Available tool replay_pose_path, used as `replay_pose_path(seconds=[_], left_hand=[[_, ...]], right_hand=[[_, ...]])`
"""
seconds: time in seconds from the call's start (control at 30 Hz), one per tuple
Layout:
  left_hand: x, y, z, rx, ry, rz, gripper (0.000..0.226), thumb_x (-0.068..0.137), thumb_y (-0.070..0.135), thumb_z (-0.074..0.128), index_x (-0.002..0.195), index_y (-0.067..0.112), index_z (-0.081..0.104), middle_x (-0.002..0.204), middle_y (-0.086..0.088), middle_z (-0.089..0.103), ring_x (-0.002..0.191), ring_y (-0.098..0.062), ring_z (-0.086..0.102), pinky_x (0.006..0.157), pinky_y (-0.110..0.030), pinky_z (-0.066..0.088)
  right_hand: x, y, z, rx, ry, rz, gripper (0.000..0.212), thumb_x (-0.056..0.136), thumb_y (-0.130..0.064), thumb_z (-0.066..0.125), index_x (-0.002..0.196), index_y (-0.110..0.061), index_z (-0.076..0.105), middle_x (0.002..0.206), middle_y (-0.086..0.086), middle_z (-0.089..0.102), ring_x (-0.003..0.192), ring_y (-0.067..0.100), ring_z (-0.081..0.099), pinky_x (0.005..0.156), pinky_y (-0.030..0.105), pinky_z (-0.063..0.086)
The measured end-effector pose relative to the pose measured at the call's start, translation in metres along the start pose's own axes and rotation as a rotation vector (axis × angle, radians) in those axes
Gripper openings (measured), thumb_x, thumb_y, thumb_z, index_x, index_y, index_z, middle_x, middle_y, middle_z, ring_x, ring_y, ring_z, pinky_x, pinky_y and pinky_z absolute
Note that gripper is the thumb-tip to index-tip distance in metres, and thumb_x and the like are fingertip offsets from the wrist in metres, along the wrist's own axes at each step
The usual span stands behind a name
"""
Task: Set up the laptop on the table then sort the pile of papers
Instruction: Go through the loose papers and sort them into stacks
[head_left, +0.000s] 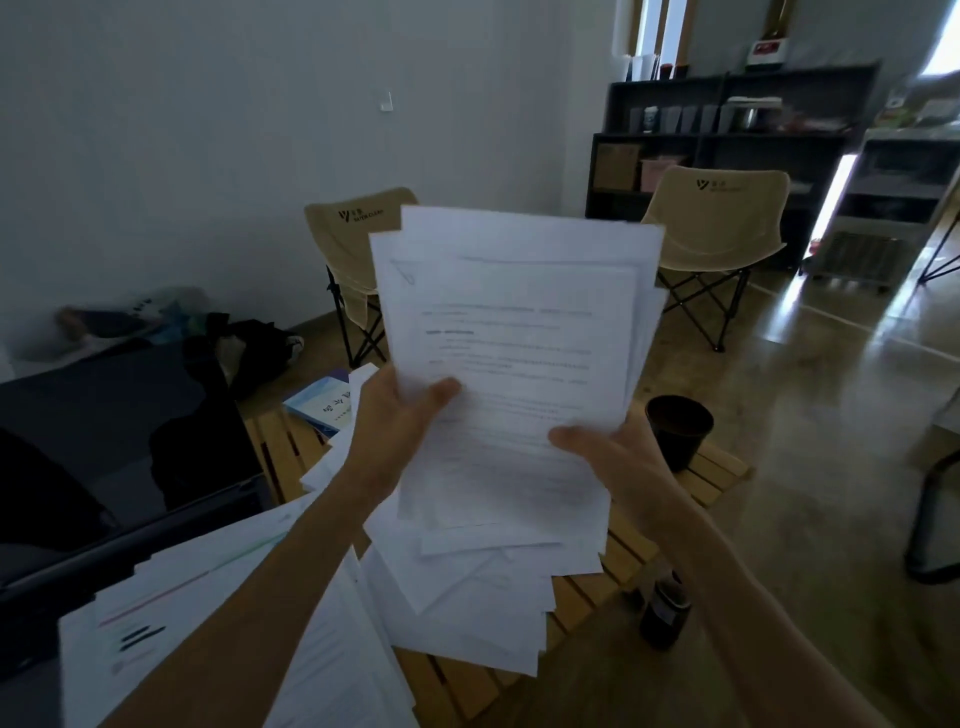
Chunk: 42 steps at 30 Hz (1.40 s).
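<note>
Two bare forearms reach up from the bottom edge, and two hands hold one loose sheaf of white printed papers (519, 374) upright above the slatted wooden bench (722, 470). On the left hand (395, 415) the thumb presses the front sheet while the fingers are hidden behind; the right hand (618, 457) pinches the lower right edge the same way. The sheets are fanned unevenly, with faint blurred text. More white papers (467, 613) lie spread on the bench beneath, and others (218, 597) spill at lower left beside one dark open laptop (119, 441). One blue booklet (322, 402) lies behind the left hand. One dark cup (678, 428), its contents not visible, stands by the right hand. Two beige folding chairs (719, 223) stand beyond.
</note>
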<state>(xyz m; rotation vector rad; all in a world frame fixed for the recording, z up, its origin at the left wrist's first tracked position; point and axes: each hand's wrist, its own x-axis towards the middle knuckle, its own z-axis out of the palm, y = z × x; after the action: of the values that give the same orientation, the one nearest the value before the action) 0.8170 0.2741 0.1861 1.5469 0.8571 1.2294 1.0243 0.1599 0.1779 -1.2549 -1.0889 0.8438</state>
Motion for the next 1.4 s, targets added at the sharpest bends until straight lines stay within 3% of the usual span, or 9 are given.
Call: replay_pose_path(seconds=[0.3, 0.47, 0.67, 0.8, 0.9, 1.0, 1.13, 1.3, 1.4], left_hand=[[-0.036, -0.001, -0.007, 0.073, -0.047, -0.046, 0.051, 0.069, 0.045, 0.077, 0.114, 0.032, 0.058, 0.111, 0.01, 0.067, 0.102, -0.01, 0.066, 0.083, -0.029, 0.057], [-0.038, -0.009, -0.008, 0.005, 0.028, -0.09, 0.038, 0.083, 0.018, 0.073, 0.119, 0.023, 0.058, 0.118, 0.002, 0.065, 0.109, -0.018, 0.062, 0.088, -0.037, 0.054], [-0.055, -0.04, 0.009, -0.066, 0.012, -0.135, 0.035, 0.071, 0.024, 0.065, 0.105, 0.033, 0.059, 0.104, 0.01, 0.067, 0.096, -0.01, 0.064, 0.066, -0.016, 0.054], [-0.049, -0.057, 0.014, -0.026, -0.095, -0.186, 0.029, 0.089, 0.008, 0.06, 0.113, 0.024, 0.063, 0.109, 0.0, 0.07, 0.103, -0.018, 0.066, 0.077, -0.024, 0.057], [-0.033, -0.057, 0.016, -0.044, -0.084, -0.26, 0.027, 0.103, 0.026, 0.041, 0.103, 0.017, 0.067, 0.1, -0.004, 0.072, 0.092, -0.017, 0.068, 0.082, -0.03, 0.055], [-0.012, -0.085, 0.007, 0.395, 0.039, -0.333, 0.039, 0.102, 0.041, 0.038, 0.093, 0.011, 0.06, 0.088, -0.006, 0.067, 0.084, -0.021, 0.064, 0.082, -0.036, 0.048], [-0.005, -0.125, -0.004, 1.038, -0.091, -0.353, 0.06, 0.087, 0.048, 0.062, 0.13, 0.01, 0.046, 0.131, -0.012, 0.05, 0.117, -0.027, 0.052, 0.099, -0.038, 0.045], [0.019, -0.131, -0.005, 1.104, -0.529, -0.282, 0.101, 0.083, 0.058, 0.064, 0.155, 0.014, 0.01, 0.163, -0.005, 0.004, 0.149, -0.023, 0.009, 0.121, -0.036, 0.012], [0.024, -0.136, -0.001, 1.145, -0.639, -0.276, 0.11, 0.076, 0.069, 0.063, 0.156, 0.018, 0.007, 0.164, -0.003, 0.003, 0.15, -0.022, 0.008, 0.12, -0.037, 0.012]], right_hand=[[-0.011, -0.009, 0.006, -0.111, -0.014, -0.026, 0.026, 0.083, -0.015, 0.078, 0.106, -0.026, 0.07, 0.103, -0.007, 0.076, 0.096, 0.013, 0.073, 0.083, 0.037, 0.061], [-0.006, -0.006, 0.002, -0.093, -0.021, -0.001, 0.022, 0.086, -0.016, 0.075, 0.107, -0.023, 0.07, 0.101, -0.004, 0.075, 0.094, 0.014, 0.072, 0.082, 0.037, 0.061], [-0.016, 0.048, 0.0, -0.001, 0.034, 0.116, 0.026, 0.086, -0.013, 0.075, 0.109, -0.026, 0.071, 0.108, -0.002, 0.074, 0.105, 0.021, 0.068, 0.091, 0.043, 0.058], [-0.02, 0.069, 0.0, -0.039, 0.011, 0.214, 0.02, 0.092, -0.015, 0.07, 0.111, -0.022, 0.07, 0.11, -0.002, 0.074, 0.109, 0.023, 0.068, 0.091, 0.04, 0.058], [-0.013, 0.065, -0.022, -0.121, 0.086, 0.227, 0.017, 0.094, -0.018, 0.067, 0.11, -0.021, 0.069, 0.106, -0.007, 0.074, 0.099, 0.015, 0.069, 0.075, 0.025, 0.054], [-0.006, 0.066, -0.054, -0.194, 0.114, 0.343, 0.013, 0.094, -0.015, 0.067, 0.104, -0.021, 0.069, 0.105, -0.007, 0.071, 0.093, 0.012, 0.066, 0.08, 0.031, 0.05], [-0.011, 0.103, -0.071, -0.34, 0.092, 0.703, 0.019, 0.089, -0.007, 0.072, 0.105, -0.008, 0.062, 0.101, 0.006, 0.061, 0.089, 0.023, 0.057, 0.089, 0.042, 0.043], [-0.001, 0.119, -0.066, -0.353, 0.127, 0.773, 0.016, 0.086, -0.004, 0.072, 0.097, -0.007, 0.061, 0.099, 0.01, 0.061, 0.092, 0.028, 0.057, 0.087, 0.04, 0.044], [0.003, 0.125, -0.061, -0.306, 0.099, 0.758, 0.013, 0.086, -0.002, 0.072, 0.091, -0.009, 0.063, 0.096, 0.01, 0.065, 0.084, 0.024, 0.062, 0.072, 0.035, 0.05]])
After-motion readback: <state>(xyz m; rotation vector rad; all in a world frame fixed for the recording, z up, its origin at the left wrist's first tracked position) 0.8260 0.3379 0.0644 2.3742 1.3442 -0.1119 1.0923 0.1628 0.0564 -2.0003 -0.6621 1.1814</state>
